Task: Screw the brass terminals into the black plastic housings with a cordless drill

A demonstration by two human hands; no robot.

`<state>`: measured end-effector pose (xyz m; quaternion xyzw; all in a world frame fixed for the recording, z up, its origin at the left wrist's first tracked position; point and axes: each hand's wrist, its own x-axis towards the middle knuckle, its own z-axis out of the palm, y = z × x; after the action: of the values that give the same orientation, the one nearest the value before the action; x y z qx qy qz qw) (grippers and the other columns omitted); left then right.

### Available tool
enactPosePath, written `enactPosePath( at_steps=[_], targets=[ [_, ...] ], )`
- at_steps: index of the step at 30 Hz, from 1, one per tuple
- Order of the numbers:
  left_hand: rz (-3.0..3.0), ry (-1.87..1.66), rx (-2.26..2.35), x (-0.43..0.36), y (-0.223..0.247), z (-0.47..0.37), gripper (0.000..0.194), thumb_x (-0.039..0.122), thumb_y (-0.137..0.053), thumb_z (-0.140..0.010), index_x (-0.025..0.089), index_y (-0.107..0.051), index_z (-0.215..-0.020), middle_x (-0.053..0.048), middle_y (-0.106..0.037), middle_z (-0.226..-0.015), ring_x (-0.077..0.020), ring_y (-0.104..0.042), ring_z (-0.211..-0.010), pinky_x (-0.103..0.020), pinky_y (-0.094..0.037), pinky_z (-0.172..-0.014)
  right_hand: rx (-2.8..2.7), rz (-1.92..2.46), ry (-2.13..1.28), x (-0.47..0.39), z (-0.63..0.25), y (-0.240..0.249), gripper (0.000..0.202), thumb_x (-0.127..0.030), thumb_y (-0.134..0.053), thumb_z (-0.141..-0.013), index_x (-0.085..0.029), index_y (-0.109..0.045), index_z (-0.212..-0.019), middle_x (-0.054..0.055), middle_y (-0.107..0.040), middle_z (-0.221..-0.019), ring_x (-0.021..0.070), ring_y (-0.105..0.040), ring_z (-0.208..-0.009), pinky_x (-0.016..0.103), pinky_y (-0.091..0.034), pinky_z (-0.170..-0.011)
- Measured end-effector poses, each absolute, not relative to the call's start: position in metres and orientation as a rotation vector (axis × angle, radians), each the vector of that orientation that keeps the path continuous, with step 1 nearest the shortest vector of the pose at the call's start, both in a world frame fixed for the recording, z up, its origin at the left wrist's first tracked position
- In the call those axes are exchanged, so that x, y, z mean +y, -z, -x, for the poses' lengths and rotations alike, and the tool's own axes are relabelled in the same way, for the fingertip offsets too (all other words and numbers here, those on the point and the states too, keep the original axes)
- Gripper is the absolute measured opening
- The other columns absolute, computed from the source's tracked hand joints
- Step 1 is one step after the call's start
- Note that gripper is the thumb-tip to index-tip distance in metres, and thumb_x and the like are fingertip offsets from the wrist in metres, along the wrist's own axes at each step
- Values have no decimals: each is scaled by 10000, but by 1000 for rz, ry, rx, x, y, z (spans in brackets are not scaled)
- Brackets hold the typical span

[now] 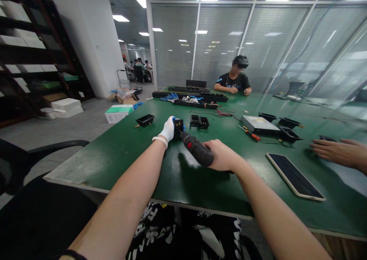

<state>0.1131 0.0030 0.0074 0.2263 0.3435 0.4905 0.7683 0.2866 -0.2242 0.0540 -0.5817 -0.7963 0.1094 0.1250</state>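
My left hand (168, 130), in a white and blue glove, grips a small black plastic housing (179, 125) with brass-coloured metal bits inside. My right hand (220, 155) is wrapped round the handle of a black cordless drill (197, 149) with a red button. Its bit points at the housing; whether the tip touches a screw is too small to tell. Just right of the housing stand two similar black housings (200, 121) side by side. A shallow black box (145, 120) lies to the left of my hands.
Black bars and gloves (172, 97) lie at the far side. To the right are a silver metal box (259, 125), an orange screwdriver (252, 134), several black boxes (289, 134) and a phone (295, 176). Another person's hand (340, 151) rests at the right; a person (233, 78) sits opposite.
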Motion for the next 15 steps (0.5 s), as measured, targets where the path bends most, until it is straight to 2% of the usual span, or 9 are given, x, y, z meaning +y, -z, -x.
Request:
enactPosePath(
  at_steps=[6, 10, 15],
  targets=[
    [-553, -1059, 734, 2, -8, -111, 186, 354, -580, -998, 196, -657, -936, -69, -672, -644, -251, -692, -518, -358, -624, -573, -2414, 1765, -207, -226, -279, -53, 144, -312, -816, -827, -209, -724, -868, 126, -812, -875, 281, -763, -817, 325, -418, -682],
    [-572, -1069, 731, 3, -5, -111, 242, 362, -541, -1025, 203, -637, -869, -86, -673, -648, -257, -694, -523, -368, -622, -581, -2412, 1711, -252, -226, -281, -56, 135, -287, -807, -822, -218, -691, -830, 112, -789, -834, 265, -743, -781, 322, -416, -679],
    [-587, -1058, 729, 4, -4, -111, 237, 368, -551, -1014, 195, -660, -894, -88, -683, -654, -255, -700, -530, -354, -611, -579, -2352, 1687, -327, -227, -283, -59, 165, -238, -812, -789, -229, -647, -785, 72, -757, -784, 232, -689, -723, 314, -404, -664]
  ],
)
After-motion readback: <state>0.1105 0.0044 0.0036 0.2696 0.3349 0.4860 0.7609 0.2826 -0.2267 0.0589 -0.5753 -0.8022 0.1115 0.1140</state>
